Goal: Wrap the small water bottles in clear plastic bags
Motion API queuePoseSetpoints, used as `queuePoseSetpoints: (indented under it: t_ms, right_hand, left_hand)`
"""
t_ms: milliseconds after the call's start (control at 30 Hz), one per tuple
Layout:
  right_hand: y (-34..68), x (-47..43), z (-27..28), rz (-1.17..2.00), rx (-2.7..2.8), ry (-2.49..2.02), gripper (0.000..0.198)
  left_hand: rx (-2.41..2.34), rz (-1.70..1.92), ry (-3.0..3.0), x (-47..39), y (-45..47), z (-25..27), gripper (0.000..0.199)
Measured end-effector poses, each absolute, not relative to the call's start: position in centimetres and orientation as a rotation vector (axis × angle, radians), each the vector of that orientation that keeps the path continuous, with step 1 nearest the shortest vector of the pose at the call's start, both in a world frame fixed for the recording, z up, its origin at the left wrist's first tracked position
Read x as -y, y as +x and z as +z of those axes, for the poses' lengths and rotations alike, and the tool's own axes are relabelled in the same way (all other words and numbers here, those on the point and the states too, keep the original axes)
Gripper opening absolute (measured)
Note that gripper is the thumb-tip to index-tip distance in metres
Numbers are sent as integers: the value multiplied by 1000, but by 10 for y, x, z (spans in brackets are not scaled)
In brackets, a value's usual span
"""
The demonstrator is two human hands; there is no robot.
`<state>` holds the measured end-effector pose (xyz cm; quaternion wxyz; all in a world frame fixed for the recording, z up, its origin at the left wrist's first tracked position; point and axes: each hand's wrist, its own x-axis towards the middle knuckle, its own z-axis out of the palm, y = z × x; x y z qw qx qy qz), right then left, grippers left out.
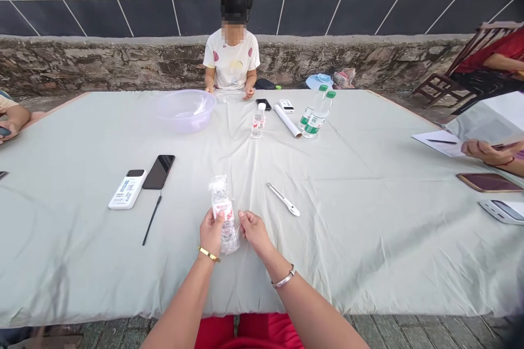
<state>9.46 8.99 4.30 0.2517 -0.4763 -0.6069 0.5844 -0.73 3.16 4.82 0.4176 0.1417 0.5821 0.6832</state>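
Observation:
A small water bottle [227, 229] with a red and white label lies on the table in front of me, wrapped in clear, crinkled plastic film [218, 182]. My left hand [212, 229] grips it from the left, the thumb lying across the label. On the bottle's right side, my right hand [254, 229] has its fingers pinched together close against the wrapping; what lies between the fingertips is too small to make out. To the right of that hand is a white box cutter [283, 199].
Left of me lie a white power bank [127, 190] and a black phone [159, 171] with a strap. Farther off stand a purple basin [184, 112], a small bottle [258, 121], a white roll [287, 121] and two green-capped bottles [315, 120]. A person [232, 54] sits opposite.

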Motion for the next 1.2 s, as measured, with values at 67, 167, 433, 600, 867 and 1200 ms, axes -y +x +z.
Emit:
queuePoseSetpoints:
  t_ms: [67, 167, 433, 600, 867, 1200]
  right_hand:
    - [99, -90, 43, 1558, 1617, -1326, 41]
    - [108, -92, 47, 1428, 1708, -1378, 38]
    - [118, -102, 53, 1236, 1964, -1514, 35]
    - [114, -98, 59, 1898, 1451, -1504, 41]
    - [99, -85, 62, 2076, 1382, -1270, 33]
    - [139, -121, 57, 1538, 2127, -1449, 24]
  left_hand:
    - [-1305, 1763, 271, -31, -11, 48, 49]
    - [-1221, 1841, 102, -34, -15, 47, 55]
    - [-1361, 1913, 194, -41, -16, 45, 63]
    - [-1566, 1964, 370, -42, -17, 48, 65]
    - [-1648, 1953, 468, -41, -17, 60, 65]
    - [-1350, 1769, 95, -41, -31, 63, 57]
